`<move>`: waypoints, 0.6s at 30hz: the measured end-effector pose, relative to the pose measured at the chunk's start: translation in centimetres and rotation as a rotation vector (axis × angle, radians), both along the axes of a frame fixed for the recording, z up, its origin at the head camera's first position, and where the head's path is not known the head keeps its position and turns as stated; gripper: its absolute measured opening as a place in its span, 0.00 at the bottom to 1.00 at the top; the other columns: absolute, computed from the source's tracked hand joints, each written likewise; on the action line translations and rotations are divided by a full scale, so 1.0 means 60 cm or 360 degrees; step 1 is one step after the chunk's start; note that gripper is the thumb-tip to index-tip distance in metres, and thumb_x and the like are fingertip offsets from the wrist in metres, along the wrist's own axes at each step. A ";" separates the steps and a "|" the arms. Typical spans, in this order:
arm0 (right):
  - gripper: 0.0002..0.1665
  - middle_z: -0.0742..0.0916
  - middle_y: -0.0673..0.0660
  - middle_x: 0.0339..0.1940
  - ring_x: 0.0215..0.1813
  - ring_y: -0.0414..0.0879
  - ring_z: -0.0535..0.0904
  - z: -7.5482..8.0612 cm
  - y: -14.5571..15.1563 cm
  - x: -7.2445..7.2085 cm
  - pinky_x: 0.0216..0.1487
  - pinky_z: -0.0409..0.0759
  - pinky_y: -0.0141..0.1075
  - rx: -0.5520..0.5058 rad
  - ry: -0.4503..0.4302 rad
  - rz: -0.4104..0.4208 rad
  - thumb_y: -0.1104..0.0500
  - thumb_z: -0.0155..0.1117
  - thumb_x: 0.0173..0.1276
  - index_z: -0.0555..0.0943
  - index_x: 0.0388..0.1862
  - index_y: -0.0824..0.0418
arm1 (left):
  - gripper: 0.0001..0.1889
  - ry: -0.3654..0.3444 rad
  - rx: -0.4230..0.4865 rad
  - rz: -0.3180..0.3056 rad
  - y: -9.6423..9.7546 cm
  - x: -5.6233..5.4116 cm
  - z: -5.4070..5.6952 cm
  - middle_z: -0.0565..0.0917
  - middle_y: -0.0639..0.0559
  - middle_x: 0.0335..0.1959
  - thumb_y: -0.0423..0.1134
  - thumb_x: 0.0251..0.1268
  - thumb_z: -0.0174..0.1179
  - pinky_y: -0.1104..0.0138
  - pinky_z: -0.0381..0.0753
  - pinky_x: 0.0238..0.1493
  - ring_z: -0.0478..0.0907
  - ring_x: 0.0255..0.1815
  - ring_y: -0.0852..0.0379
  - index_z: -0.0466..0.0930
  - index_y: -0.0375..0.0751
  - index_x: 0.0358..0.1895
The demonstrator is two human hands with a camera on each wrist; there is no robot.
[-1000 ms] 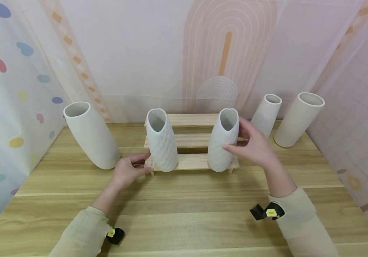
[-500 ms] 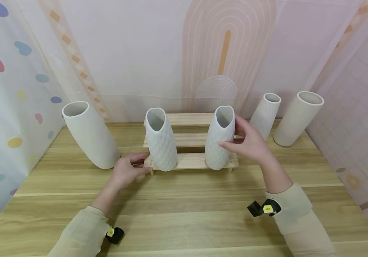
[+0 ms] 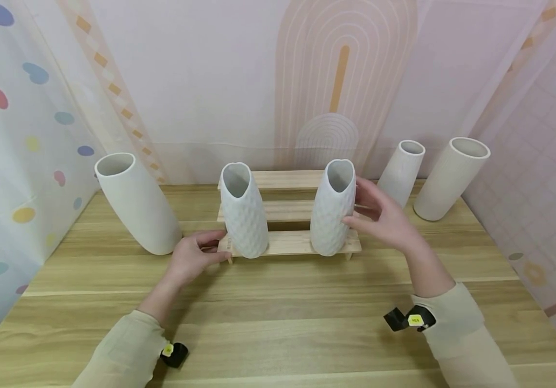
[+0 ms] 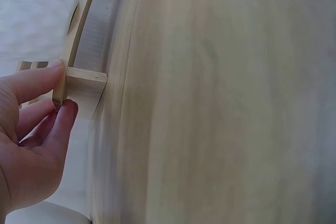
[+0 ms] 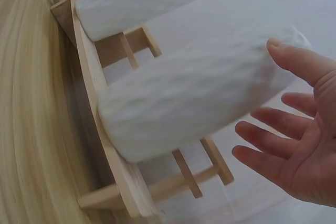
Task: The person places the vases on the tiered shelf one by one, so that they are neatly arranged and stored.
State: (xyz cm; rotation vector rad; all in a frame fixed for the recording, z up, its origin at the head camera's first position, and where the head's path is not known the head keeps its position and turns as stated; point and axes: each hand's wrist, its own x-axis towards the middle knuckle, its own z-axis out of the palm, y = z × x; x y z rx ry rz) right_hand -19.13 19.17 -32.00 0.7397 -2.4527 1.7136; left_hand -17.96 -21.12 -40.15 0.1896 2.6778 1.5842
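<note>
Dimpled vases (image 3: 331, 223) upright on rack (image 3: 288, 243); open-topped

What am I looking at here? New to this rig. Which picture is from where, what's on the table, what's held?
No robot: these are a person's bare hands. The widest picture comes from a camera on the head, looking forward and down; the other two come from cameras on the left and right wrists.

On the table is a wooden stand, with two bumpy vases on its front shelf. Three more vases stand around it, one left, two right.

The left hand pinches the stand's left end. The right hand is open beside the right bumpy vase; whether the thumb touches it, I can't tell.
</note>
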 end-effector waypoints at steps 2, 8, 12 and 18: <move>0.44 0.78 0.65 0.65 0.64 0.53 0.75 -0.003 0.013 0.002 0.66 0.72 0.46 0.0010 0.0029 -0.0023 0.73 0.68 0.63 0.63 0.76 0.61 | 0.27 0.0003 0.0000 -0.0001 0.000 0.000 0.000 0.78 0.36 0.61 0.33 0.56 0.73 0.71 0.83 0.45 0.82 0.50 0.44 0.79 0.31 0.61; 0.39 0.82 0.54 0.61 0.61 0.42 0.77 -0.002 0.055 0.013 0.61 0.74 0.30 -0.0042 0.0109 -0.0062 0.75 0.65 0.64 0.67 0.74 0.63 | 0.27 0.0008 -0.0001 0.0003 0.000 0.001 0.001 0.78 0.36 0.61 0.33 0.56 0.74 0.71 0.82 0.45 0.82 0.50 0.44 0.79 0.31 0.60; 0.37 0.83 0.44 0.58 0.59 0.39 0.78 0.002 0.085 0.019 0.60 0.73 0.26 -0.0071 0.0151 -0.0094 0.76 0.64 0.64 0.70 0.72 0.60 | 0.27 0.0001 -0.0007 0.0001 0.000 0.001 0.001 0.78 0.36 0.61 0.33 0.56 0.74 0.71 0.82 0.45 0.82 0.50 0.44 0.79 0.32 0.61; 0.37 0.84 0.45 0.56 0.56 0.38 0.80 0.008 0.124 0.020 0.58 0.75 0.25 -0.0164 0.0235 -0.0160 0.80 0.62 0.63 0.70 0.71 0.66 | 0.28 -0.0006 -0.0014 -0.0001 -0.001 0.002 0.002 0.78 0.36 0.61 0.33 0.56 0.74 0.71 0.83 0.46 0.82 0.50 0.44 0.79 0.32 0.61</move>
